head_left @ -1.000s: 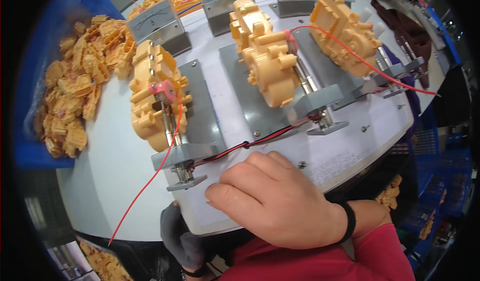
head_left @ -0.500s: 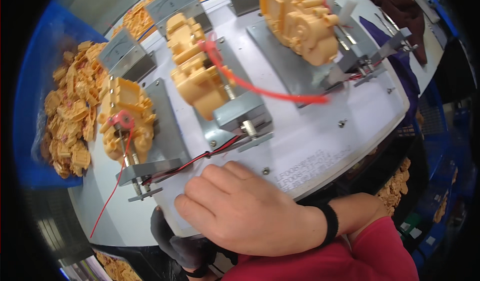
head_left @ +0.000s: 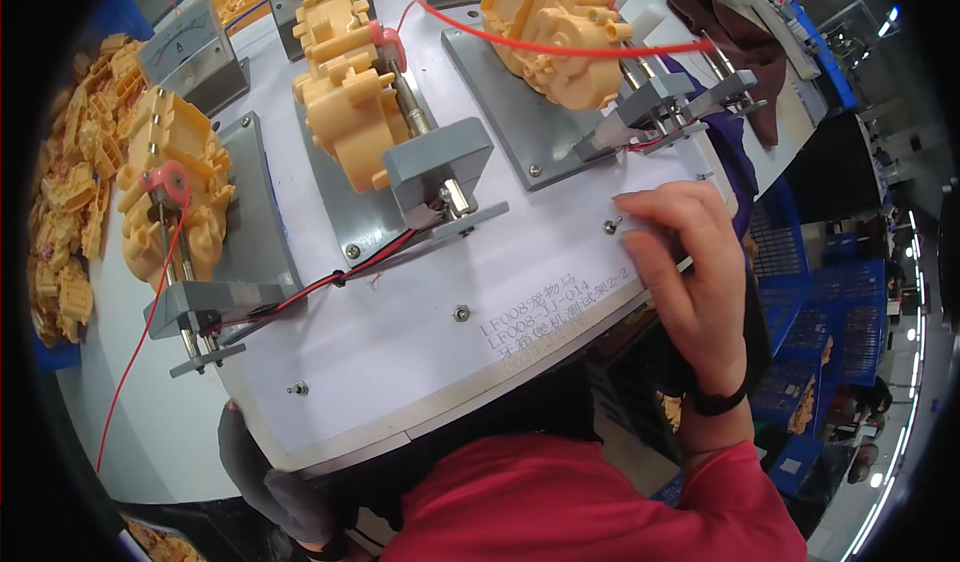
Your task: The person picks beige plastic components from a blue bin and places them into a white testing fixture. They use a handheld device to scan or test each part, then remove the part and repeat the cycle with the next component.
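My right hand [head_left: 690,262] is at the board's right side, its index finger and thumb apart around a small metal toggle switch [head_left: 610,227], holding nothing. My left hand [head_left: 280,492], in a grey glove, is at the near left corner of the white board [head_left: 400,402], one finger stretched along the edge; the rest is partly hidden. Three yellow plastic gearbox housings sit on grey metal fixtures: a left one [head_left: 185,152], a middle one [head_left: 345,102] and a right one [head_left: 560,42]. Pink round parts show on the left and middle housings, with red wires trailing from them.
Two more toggle switches, a middle one [head_left: 461,313] and a left one [head_left: 298,389], stand on the board. Analog meters [head_left: 190,47] line its far side. Many yellow housings [head_left: 75,182] are piled at the left. A brown cloth [head_left: 740,52] lies at the far right; blue crates [head_left: 825,312] stand beyond.
My right hand has moved from the board's near left area to the switch at the right, uncovering the other switches. The view has shifted. My left hand stays at the board's corner.
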The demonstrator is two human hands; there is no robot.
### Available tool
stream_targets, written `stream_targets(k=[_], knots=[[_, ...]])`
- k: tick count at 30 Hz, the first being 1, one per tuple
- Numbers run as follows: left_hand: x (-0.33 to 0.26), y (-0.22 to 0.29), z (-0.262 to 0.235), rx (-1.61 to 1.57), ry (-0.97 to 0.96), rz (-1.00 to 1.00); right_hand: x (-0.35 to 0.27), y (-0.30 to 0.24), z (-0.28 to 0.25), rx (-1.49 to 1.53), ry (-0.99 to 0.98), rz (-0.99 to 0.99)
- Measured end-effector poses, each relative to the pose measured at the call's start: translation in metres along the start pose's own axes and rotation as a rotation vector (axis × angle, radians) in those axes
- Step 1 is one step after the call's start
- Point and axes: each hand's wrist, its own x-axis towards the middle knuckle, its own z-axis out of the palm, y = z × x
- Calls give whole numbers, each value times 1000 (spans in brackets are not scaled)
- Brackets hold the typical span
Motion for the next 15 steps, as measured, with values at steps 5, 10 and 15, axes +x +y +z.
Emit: stream_targets(k=[5,10,15], knots=[[0,1,1,-38,37,-23,6,0,7,11,6,-23],[1,0,-3,-123,-10,-25,5,-1,7,-28,3,-45],[3,-1,-8,-73,-48,-12,3,-3,7,-49,-27,-38]])
